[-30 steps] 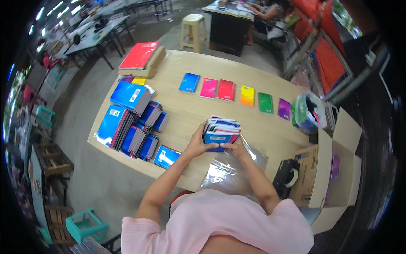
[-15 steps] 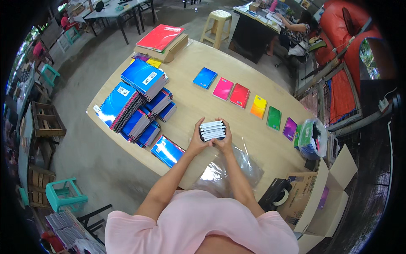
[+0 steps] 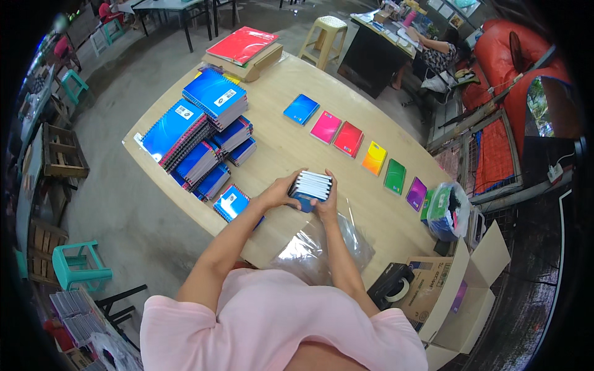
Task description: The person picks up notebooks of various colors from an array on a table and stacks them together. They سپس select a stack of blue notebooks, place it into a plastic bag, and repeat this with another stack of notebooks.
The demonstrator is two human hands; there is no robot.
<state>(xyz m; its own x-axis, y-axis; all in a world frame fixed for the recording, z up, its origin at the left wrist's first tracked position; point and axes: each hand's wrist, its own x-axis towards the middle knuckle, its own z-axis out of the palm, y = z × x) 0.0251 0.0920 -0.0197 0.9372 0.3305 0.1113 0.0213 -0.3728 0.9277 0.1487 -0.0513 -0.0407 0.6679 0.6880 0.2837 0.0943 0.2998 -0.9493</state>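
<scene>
Between my left hand (image 3: 286,190) and my right hand (image 3: 327,199) is a small stack of notebooks (image 3: 311,185), gripped from both sides above the table. White page edges face up, and a dark blue cover shows on the side toward me. Below my hands, a clear plastic bag (image 3: 303,248) lies crumpled at the table's near edge. Beside my left forearm rests a blue spiral notebook stack (image 3: 233,203). Beyond my hands runs a slanting row of single notebooks: blue (image 3: 301,109), pink (image 3: 326,127), red (image 3: 349,138), yellow (image 3: 374,157), green (image 3: 395,176) and purple (image 3: 416,193).
Piled blue spiral notebooks (image 3: 174,130) fill the table's left side, with a red plastic-wrapped pack (image 3: 242,45) behind. At right stand a plastic-lined tub (image 3: 448,213), an open carton (image 3: 458,297) and a black tape dispenser (image 3: 388,285). A person (image 3: 436,52) sits at a far desk.
The notebook stack has tilted in my hands, so its dark blue cover now shows toward me. My hands stay around it. The whole view has shifted slightly.
</scene>
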